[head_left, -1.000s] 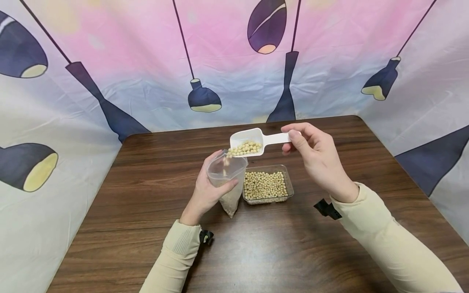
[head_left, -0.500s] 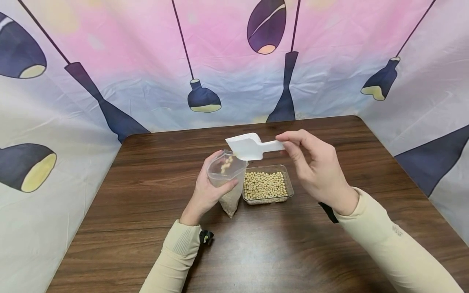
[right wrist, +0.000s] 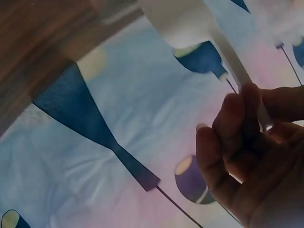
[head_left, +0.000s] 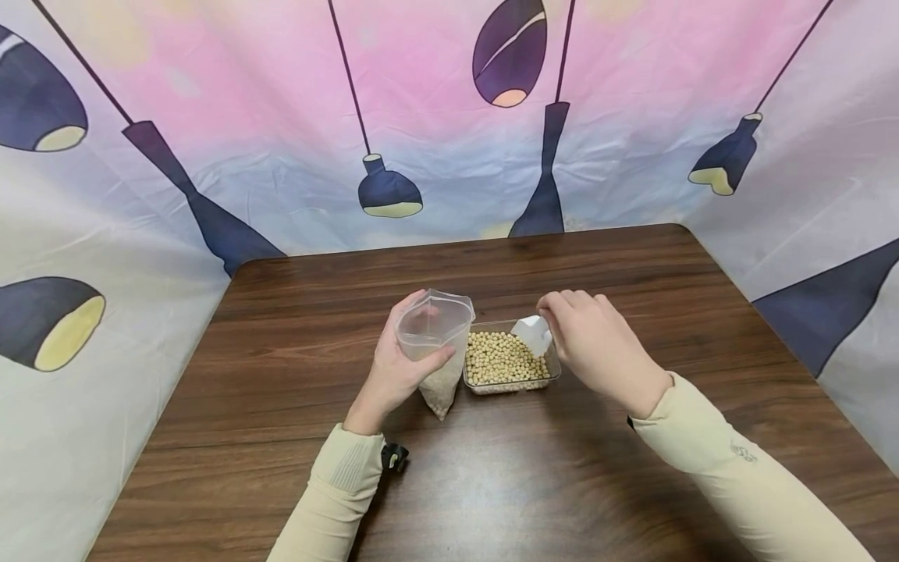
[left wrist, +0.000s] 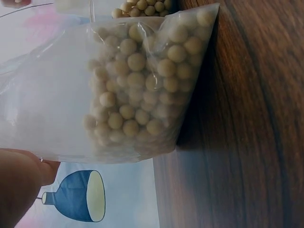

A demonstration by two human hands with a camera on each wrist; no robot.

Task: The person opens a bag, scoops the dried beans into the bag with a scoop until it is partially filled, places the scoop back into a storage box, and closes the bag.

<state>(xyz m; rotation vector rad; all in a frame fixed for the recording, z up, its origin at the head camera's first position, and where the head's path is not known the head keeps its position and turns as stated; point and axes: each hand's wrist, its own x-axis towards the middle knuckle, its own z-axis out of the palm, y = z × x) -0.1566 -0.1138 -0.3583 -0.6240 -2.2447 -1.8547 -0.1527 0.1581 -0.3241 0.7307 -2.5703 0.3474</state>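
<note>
My left hand (head_left: 396, 373) grips a clear plastic bag (head_left: 449, 365) around its side, with the mouth spread wide. Pale round beans (left wrist: 137, 90) fill the bag's lower part, which stands by the tabletop in the left wrist view. A white plastic scoop (head_left: 534, 334) is pinched by its handle in my right hand (head_left: 597, 339). Its bowl points down over the beans (head_left: 502, 357) in a clear rectangular container (head_left: 513, 385), just right of the bag. The right wrist view shows the handle between thumb and fingers, with the scoop's bowl (right wrist: 183, 21) partly cut off.
A dark wood-grain table (head_left: 295, 390) lies under everything. Behind it and at its sides hangs a pastel cloth (head_left: 449, 117) printed with dark lamps.
The scoop tipped its beans into the bag. My right hand then carried it right and down from the bag's mouth to the container. My left hand and the bag stayed in place.
</note>
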